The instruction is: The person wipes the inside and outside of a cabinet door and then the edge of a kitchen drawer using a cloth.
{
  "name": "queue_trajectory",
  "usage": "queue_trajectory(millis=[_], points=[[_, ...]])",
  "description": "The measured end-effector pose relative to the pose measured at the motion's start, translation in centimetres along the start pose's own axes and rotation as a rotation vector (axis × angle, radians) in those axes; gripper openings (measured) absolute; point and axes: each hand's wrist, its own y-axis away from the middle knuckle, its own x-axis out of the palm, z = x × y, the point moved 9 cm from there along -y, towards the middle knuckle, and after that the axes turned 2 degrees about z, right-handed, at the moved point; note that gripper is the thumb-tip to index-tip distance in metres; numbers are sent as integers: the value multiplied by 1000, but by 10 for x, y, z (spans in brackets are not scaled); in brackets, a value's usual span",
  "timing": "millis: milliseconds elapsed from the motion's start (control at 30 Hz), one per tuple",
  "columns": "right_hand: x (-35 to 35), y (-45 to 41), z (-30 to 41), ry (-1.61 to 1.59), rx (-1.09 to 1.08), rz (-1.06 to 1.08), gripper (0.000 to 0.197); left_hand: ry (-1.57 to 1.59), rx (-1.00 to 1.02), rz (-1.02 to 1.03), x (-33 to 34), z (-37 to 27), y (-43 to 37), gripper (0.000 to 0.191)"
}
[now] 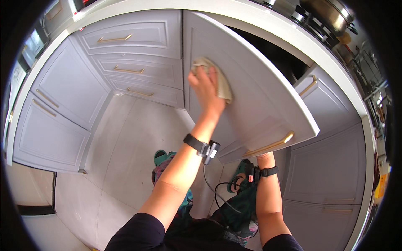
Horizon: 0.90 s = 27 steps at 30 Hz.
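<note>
My left hand (205, 88) presses a beige cleaning cloth (223, 86) against the face of an open light-grey cabinet door (251, 94). The cloth is bunched under the fingers and its lower edge hangs past the wrist. A gold bar handle (270, 145) is fixed near the door's outer end. Just below that handle, my right wrist (266, 158) reaches behind the door, which hides the fingers. Whether the right hand grips the door's edge cannot be seen. Each forearm wears a black strap with a small device.
Dark cabinet space (267, 53) shows behind the door. Grey drawers (138, 67) with gold handles stand at left, under a white countertop (163, 5). A metal pot (329, 14) sits on the stove at upper right. Cables (216, 193) hang between my arms above the tiled floor (125, 150).
</note>
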Motion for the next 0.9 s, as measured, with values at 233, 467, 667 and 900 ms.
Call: queue_trajectory(millis=[233, 467, 667, 900], points=[[-37, 8, -2, -33, -7, -35, 57, -8, 257, 36, 12, -114, 23, 45], [-27, -23, -2, -86, -28, 39, 54, 247, 654, 203, -16, -247, 84, 45], [-46, 22, -19, -145, -9, 122, 51, 378, 763, 377, -15, -227, 108, 29], [-72, 34, -36, -185, 47, 182, 48, 394, 796, 464, 5, -142, 166, 17]])
